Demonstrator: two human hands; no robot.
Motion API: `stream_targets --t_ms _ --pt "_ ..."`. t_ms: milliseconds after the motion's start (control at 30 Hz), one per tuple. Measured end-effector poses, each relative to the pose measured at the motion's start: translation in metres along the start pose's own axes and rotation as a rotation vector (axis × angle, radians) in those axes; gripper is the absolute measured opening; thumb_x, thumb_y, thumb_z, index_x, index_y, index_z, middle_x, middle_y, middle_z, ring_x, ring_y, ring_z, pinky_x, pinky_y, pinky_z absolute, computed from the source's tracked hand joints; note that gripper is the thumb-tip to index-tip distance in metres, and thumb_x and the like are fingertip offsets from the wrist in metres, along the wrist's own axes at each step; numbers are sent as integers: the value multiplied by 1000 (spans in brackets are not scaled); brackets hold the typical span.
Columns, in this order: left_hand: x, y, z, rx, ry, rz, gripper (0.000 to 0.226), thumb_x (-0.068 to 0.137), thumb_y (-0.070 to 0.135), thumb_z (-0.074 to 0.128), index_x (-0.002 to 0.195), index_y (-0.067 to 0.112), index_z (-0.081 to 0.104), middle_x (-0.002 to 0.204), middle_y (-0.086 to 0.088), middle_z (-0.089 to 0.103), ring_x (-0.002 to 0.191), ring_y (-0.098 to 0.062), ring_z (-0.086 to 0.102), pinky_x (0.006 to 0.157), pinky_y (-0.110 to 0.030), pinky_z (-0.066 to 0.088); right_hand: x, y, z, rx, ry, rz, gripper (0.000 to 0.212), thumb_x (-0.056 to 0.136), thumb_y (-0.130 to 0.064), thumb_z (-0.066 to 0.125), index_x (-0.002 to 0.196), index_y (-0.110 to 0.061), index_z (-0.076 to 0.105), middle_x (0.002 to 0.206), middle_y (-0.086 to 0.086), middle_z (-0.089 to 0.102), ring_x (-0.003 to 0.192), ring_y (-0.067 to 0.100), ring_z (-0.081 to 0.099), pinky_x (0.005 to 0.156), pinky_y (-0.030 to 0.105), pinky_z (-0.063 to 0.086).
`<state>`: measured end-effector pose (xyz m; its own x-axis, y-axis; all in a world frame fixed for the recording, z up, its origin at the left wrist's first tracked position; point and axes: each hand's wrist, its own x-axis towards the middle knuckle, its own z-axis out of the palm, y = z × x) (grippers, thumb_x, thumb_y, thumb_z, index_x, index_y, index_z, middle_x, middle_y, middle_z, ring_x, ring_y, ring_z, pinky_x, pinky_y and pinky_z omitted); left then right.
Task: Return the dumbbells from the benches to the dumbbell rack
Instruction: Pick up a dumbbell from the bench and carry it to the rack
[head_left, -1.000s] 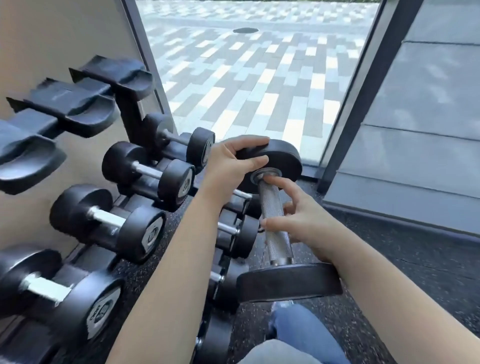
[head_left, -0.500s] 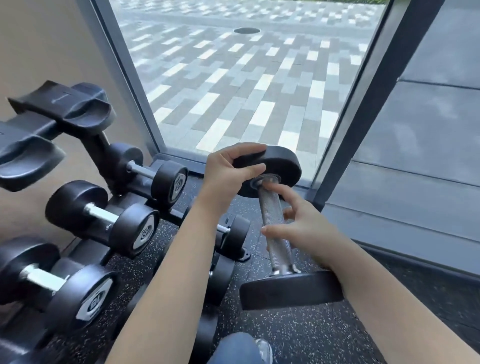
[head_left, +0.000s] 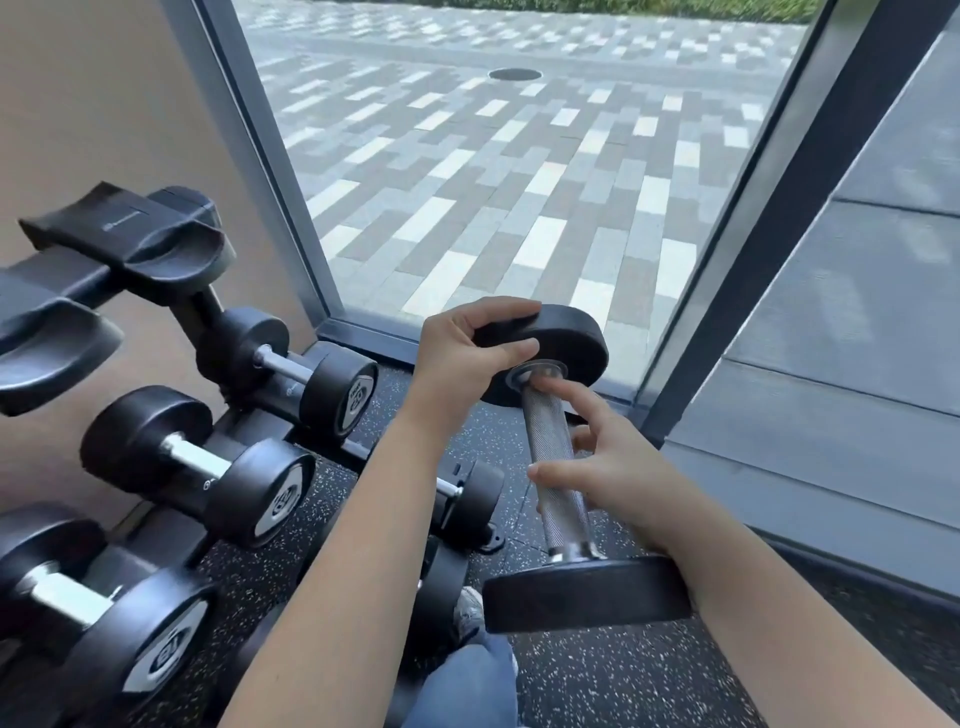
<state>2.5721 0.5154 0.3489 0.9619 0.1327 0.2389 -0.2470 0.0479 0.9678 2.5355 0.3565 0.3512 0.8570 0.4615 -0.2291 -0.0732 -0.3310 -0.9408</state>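
A black dumbbell (head_left: 558, 462) with a knurled steel handle hangs in the air in front of me, its handle near upright. My left hand (head_left: 462, 353) grips the rim of its upper head. My right hand (head_left: 608, 467) curls round the handle from the right, index finger stretched up to the collar. The lower head sits against my right wrist. The dumbbell rack (head_left: 171, 291) stands at the left, with empty black saddles on its top tier and several dumbbells on the tiers below.
A tall window with a dark frame (head_left: 753, 249) stands straight ahead, paving outside. A grey wall panel (head_left: 857, 364) is to the right. The speckled rubber floor (head_left: 623, 675) lies below, with my knee and shoe at the bottom middle.
The view has swung right and closer to the window, so the rack slid left in frame. Both hands keep their hold on the dumbbell, which stays near upright.
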Motion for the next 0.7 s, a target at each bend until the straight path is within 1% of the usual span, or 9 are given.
stream_targets --t_ms 67,133,300,367,433,467,533,633,700 --pt "10 -6 -8 -9 20 4 35 65 -10 70 84 20 71 80 10 71 81 -10 64 75 -21 50 15 -3 2 -12 -8 -5 66 76 -2 66 109 -55 43 76 12 51 60 18 46 44 14 37" --pt "19 -8 -16 -18 29 -1 34 64 -9 70 85 18 70 78 11 71 79 -9 64 74 -20 50 28 -5 3 -24 -17 -10 66 77 -2 66 112 -52 43 78 14 48 61 20 45 44 14 36" --pt "50 -17 -53 -18 101 -22 35 69 -17 65 90 12 68 74 12 71 76 -7 65 71 -18 50 83 -16 14 -53 -99 -20 65 77 -2 65 106 -56 44 80 16 49 67 24 48 55 27 37" --pt "66 -20 -73 -4 135 -17 35 69 -16 65 91 12 68 75 12 71 76 -6 64 72 -18 50 110 -24 22 -52 -143 -28 65 77 -1 65 110 -53 45 79 16 50 66 25 48 55 28 38" --pt "82 -23 -96 8 176 -13 35 69 -15 66 90 12 69 77 11 71 79 -9 64 75 -20 51 138 -31 32 -50 -179 -25 66 77 0 65 118 -49 45 77 16 50 65 24 48 51 23 39" --pt "90 -25 -108 11 201 -12 35 68 -14 67 91 12 69 79 10 71 80 -10 64 77 -21 51 153 -35 37 -44 -198 -29 67 76 -1 66 117 -50 45 77 16 50 65 24 48 50 23 38" --pt "105 -29 -132 11 241 -7 35 66 -12 69 93 10 69 79 8 71 81 -13 64 77 -23 52 183 -43 49 -43 -238 -42 68 73 -4 68 109 -58 46 77 16 49 65 24 47 54 27 37" --pt "124 -34 -170 25 305 -14 36 66 -12 69 92 13 69 79 11 71 81 -11 64 75 -21 51 223 -54 71 -57 -280 -65 68 75 -1 66 105 -59 46 77 15 47 64 23 43 58 30 38" --pt "133 -36 -194 48 346 -17 36 65 -10 70 89 16 69 79 11 71 81 -10 64 76 -22 51 246 -62 86 -70 -320 -79 68 73 -4 66 104 -60 46 77 14 47 64 22 43 60 30 40"
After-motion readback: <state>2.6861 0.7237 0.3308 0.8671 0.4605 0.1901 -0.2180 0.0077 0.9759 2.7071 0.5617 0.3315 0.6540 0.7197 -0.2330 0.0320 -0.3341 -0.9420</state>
